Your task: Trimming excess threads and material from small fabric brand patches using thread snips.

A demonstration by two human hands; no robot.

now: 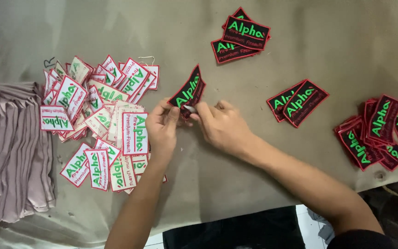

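Head view: looks straight down on a drab, stained bench (254,60), both forearms reaching in from the near edge.
Left hand (162,129): its fingers are closed on the near-left edge of a black patch (187,92), pinching it just above the bench.
Right hand (222,127): its fingers are closed on the same patch from the right; a small pale bit shows at the fingertips, too small to tell what it is.
Black patch: mid-bench, tilted, red border and green lettering, held between both hands.
White patch heap (97,120): loose pile of white, red-edged patches just left of the left hand, many overlapping, some face down.
Folded cloth (10,147): stack of pale mauve fabric at the far left edge of the scene.
Far black patches (242,34): a few stacked, well apart from the hands.
Pair of black patches (298,101): right of the right hand, overlapping.
Right black heap (378,131): a cluster near the right edge of the bench.
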